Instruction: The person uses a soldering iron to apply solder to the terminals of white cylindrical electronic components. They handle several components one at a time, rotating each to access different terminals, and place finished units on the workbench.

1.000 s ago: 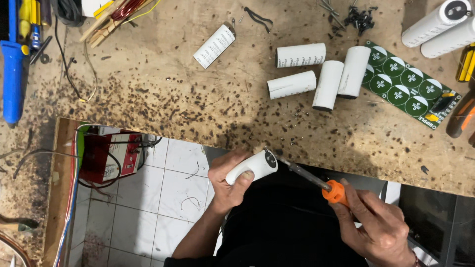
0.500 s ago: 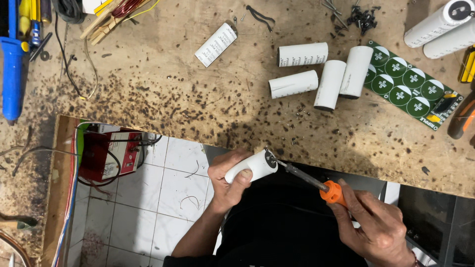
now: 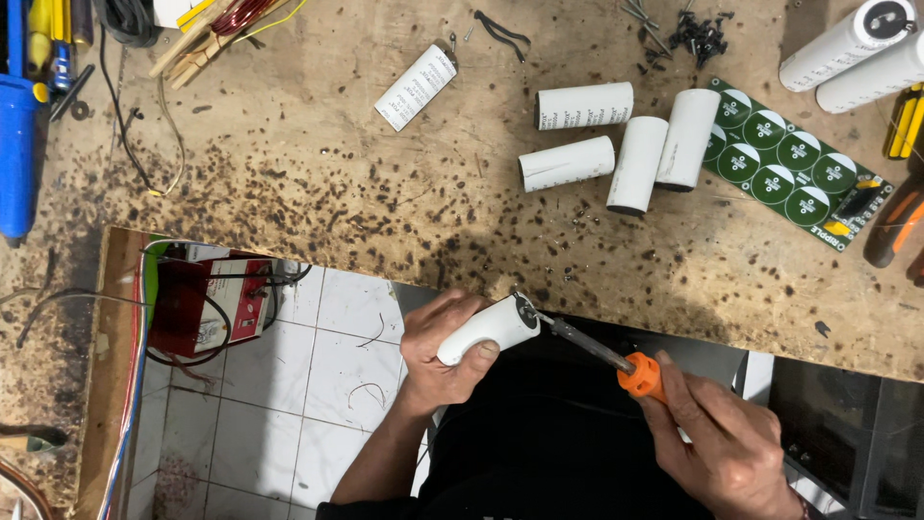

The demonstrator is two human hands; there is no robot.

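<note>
**Head view: soldering iron tip at the end of a white cylinder**

Head camera looks down on our scorched wooden workbench (image 3: pixel 404 212), the landmark for everything else. Off its near edge, over a white tiled floor (image 3: pixel 318 385), sits a red box with wires (image 3: pixel 207 308). On the bench's far right lies a green circuit board (image 3: pixel 789 173) with round pads; just left of it, four loose white cylinders (image 3: pixel 616 144) rest on their sides or ends. A blue tool (image 3: pixel 17 154) lies at the bench's far left.

Just below the bench's near edge, our left hand (image 3: pixel 438 351) is wrapped around the white cylinder (image 3: pixel 486 329), its end turned to the right. Our right hand (image 3: pixel 717 448) grips the soldering iron (image 3: pixel 602 351) behind its orange collar, tip touching that end face.

To do this well, we judge that we should brace the cylinder firmly, keep our fingers back from the hot end, hold the tip on the terminal only briefly, and steady the iron hand.
</note>
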